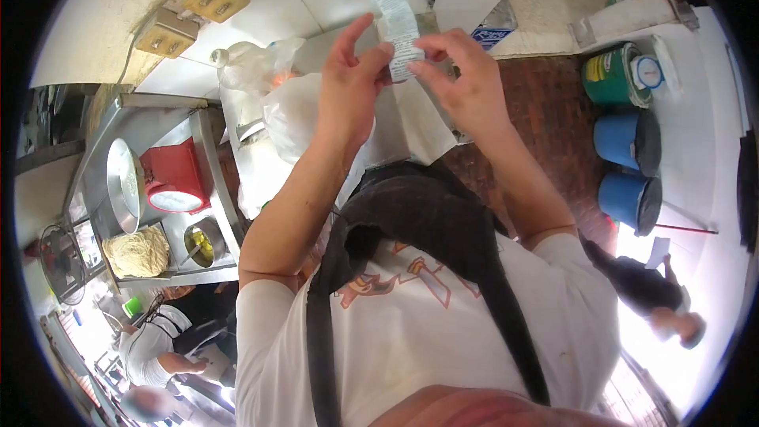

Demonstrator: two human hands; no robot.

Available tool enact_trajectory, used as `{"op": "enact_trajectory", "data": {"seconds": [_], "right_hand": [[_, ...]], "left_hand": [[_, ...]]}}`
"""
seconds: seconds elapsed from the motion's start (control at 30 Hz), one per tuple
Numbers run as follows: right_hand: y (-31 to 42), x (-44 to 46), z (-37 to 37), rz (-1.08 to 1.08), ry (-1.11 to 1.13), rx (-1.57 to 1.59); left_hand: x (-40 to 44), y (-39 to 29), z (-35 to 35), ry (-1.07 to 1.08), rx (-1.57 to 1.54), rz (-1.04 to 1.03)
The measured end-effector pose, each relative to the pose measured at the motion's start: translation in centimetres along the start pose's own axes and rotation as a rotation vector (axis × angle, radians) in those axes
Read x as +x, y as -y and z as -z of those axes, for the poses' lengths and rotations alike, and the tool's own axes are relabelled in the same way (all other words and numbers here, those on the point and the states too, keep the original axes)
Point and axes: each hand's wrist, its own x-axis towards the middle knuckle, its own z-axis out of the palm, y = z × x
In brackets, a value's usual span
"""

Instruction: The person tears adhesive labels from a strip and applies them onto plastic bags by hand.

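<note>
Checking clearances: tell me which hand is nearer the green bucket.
Right. The right hand, at the printed strip, is left of the green bucket; the left hand is farther left, across the strip.

A long, narrow paper strip (387,0), pale bluish white, is showing close rows of small dark print. It is running from the top edge of the view toward the wearer, bending gently, its printed face turning toward the camera. Its near end is lying between the left hand's fingers (379,55) and the right hand's fingers (439,44), which are touching opposite edges.
</note>
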Motion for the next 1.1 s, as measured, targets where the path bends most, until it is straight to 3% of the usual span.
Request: {"op": "enact_trajectory", "data": {"seconds": [0.2, 0.4, 0.7, 0.87, 1.0, 1.1], "right_hand": [[-0.6, -0.1, 0.0, 0.013, -0.020, -0.005], [-1.8, -0.4, -0.4, 0.150, -0.116, -0.048], [-2.3, -0.6, 0.5, 0.358, -0.125, -0.290], [-2.7, -0.8, 0.4, 0.406, -0.169, -0.217], [-1.4, -1.3, 1.9, 0.337, -0.125, 0.026], [-0.8, -1.0, 2.8, 0.063, -0.061, 0.757]], "left_hand": [[0.2, 0.5, -0.2, 0.041, -0.042, 0.026], [0.9, -0.3, -0.6, 0.041, 0.142, 0.010], [1.7, 1.0, -0.7, 0.021, 0.015, 0.095], [1.9, 1.5, -0.7, 0.001, -0.019, 0.093], [1.9, 2.7, 0.0, -0.011, 0.020, 0.102], [0.3, 2.3, -0.2, 0.007, 0.355, 0.110]]}}
